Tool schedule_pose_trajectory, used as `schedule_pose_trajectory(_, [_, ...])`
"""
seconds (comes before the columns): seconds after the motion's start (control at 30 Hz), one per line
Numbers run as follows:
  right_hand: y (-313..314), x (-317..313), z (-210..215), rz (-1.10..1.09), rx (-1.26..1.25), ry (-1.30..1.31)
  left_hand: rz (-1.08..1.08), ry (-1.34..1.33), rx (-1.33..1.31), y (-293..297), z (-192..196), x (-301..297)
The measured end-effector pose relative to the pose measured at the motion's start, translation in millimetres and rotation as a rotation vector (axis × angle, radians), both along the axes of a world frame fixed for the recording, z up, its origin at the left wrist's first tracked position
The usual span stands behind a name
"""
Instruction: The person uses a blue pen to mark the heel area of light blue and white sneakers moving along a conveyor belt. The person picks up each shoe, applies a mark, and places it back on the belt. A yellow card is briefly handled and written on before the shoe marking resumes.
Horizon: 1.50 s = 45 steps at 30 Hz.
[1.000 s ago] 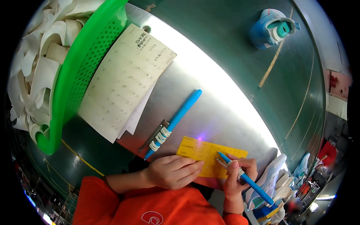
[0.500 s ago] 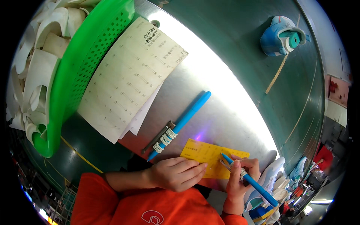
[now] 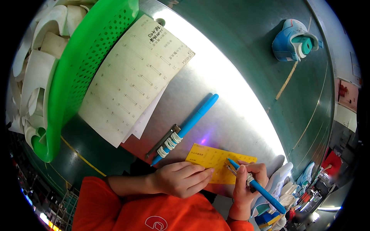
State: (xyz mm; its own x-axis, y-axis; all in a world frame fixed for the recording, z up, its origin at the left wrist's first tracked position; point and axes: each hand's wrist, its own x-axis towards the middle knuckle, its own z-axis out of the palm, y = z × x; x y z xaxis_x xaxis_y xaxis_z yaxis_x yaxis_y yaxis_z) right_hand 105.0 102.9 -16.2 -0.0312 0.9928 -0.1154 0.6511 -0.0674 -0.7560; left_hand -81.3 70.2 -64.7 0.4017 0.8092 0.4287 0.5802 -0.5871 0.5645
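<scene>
- The left hand (image 3: 182,179) is laid palm-down on the card's near left corner, fingers together and bent; whether a pinch is made by the thumb cannot be told.
- By the right hand (image 3: 243,188) a blue pen (image 3: 269,197) is gripped, slanted, its tip at the yellow card (image 3: 214,156) between the hands.
- Little has been changed: the view is shifted slightly, while the tip is kept over much the same spot, so careful placement seems likely.
- Farther off, a cord-bound pen (image 3: 196,117) is left lying.

The left hand (image 3: 183,180) partly hides the yellow card (image 3: 219,170). Left of that hand, a green basket (image 3: 71,71) is cropped above.
</scene>
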Motion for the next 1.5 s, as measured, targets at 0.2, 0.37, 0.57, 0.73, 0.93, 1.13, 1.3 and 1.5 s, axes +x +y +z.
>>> schedule_pose_trajectory(0.2, [-6.3, -0.1, -2.5, -0.058, 0.046, -0.008, 0.006, 0.005, 0.002, -0.3, 0.6, 1.0])
schedule_pose_trajectory(0.37, [-5.9, 0.1, -0.8, -0.030, 0.049, -0.019, 0.009, 0.001, -0.009, 0.2, 2.6, 1.0])
schedule_pose_trajectory(0.57, [-13.7, 20.3, -0.2, -0.478, 0.146, 0.268, 0.018, -0.001, -0.012, -1.7, 1.6, 1.9])
schedule_pose_trajectory(0.73, [-18.3, 27.4, -16.0, -0.701, 0.036, 0.428, 0.009, -0.009, -0.013, -0.8, 3.2, 0.8])
schedule_pose_trajectory(0.93, [-40.7, 46.8, -42.7, -0.738, 0.106, 0.613, 0.039, -0.016, 0.016, -1.9, 3.3, 2.5])
schedule_pose_trajectory(1.13, [-47.5, 31.7, -30.9, -0.658, 0.074, 0.705, 0.076, -0.044, 0.053, -5.1, 5.2, 10.2])
schedule_pose_trajectory(1.3, [-65.5, 33.9, -42.4, -0.568, 0.067, 0.649, -0.044, -0.039, 0.093, -19.7, 8.5, -4.3])
schedule_pose_trajectory(1.5, [-114.5, 48.5, -43.5, -0.519, 0.076, 0.643, -0.334, -0.262, -0.703, -103.5, -18.6, -9.5])
